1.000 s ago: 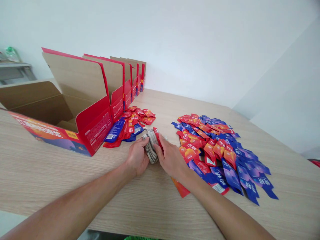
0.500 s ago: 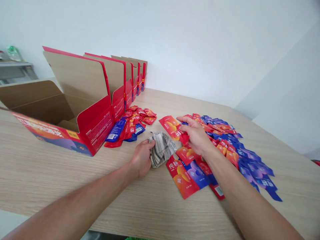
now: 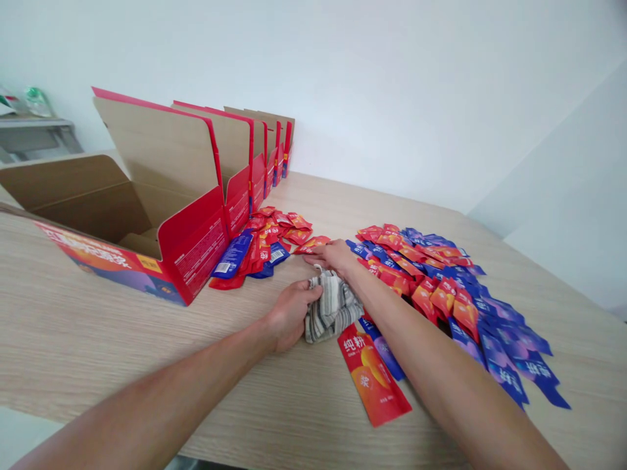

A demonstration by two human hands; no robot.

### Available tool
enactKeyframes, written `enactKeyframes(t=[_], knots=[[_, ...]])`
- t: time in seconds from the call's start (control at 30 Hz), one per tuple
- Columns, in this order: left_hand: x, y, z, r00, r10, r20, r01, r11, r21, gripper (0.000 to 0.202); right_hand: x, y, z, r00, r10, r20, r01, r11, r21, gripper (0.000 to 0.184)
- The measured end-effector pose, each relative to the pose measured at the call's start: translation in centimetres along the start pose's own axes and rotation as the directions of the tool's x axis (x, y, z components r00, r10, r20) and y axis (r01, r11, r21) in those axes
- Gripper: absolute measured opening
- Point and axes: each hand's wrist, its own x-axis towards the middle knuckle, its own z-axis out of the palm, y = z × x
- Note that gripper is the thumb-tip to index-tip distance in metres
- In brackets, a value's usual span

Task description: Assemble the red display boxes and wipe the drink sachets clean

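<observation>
Fingers (image 3: 307, 295) of the left hand (image 3: 290, 316) are clamped on a crumpled grey-and-white striped cloth (image 3: 336, 310). Just beyond it, the right hand (image 3: 337, 256) touches a red foil sachet (image 3: 316, 243) lying left of its fingertips (image 3: 310, 258), long axis across the pale wooden desk (image 3: 98, 339); whether those fingers pinch it, I cannot tell.

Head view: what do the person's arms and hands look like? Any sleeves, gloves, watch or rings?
The left forearm and right forearm are bare up to the frame edge, no sleeve in sight. The left hand and right hand wear no gloves. No watch, bracelet or ring shows.
</observation>
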Motion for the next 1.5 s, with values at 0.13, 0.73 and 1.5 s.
enactKeyframes(t=[0.13, 0.73, 1.5], knots=[[-0.1, 0.0, 0.1, 1.000, 0.014, -0.008, -0.014, 1.000, -0.002, 0.020, -1.3, -1.1, -2.0, 0.994, -0.030, 0.108, 0.051, 0.980, -0.192, 0.011], [-0.2, 1.4, 0.6, 0.954, 0.250, -0.165, -0.264, 0.962, -0.068, 0.031, -12.8, 1.5, -11.1, 0.906, -0.182, 0.383, 0.384, -0.033, -0.923, 0.046], [-0.4, 1.9, 0.6, 0.963, 0.200, -0.183, -0.231, 0.959, -0.166, 0.024, -11.0, 4.2, -4.1, 0.628, -0.585, 0.513, 0.739, 0.240, -0.630, 0.060]])
